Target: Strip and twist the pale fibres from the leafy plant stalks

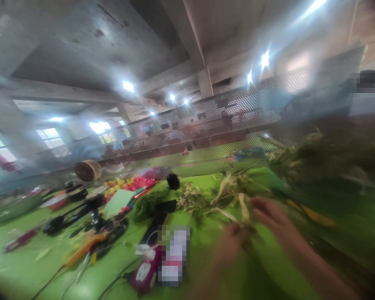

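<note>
Near the right of the green tabletop, my left hand is closed around the lower end of pale, dried leaf strips. My right hand lies just right of the same strips, its fingers pointing left toward them. Motion blur smears those fingers, so I cannot make out whether they grip the strips. A small brownish clump shows between the two hands. Behind them a loose heap of dried, straw-coloured plant material is spread on the table.
A large blurred pile of dull green plants stands at the right. Left of my hands are green sprigs, a purple device with cables, and an orange-handled glue gun. Pink and yellow flowers lie farther back, before a perforated metal panel.
</note>
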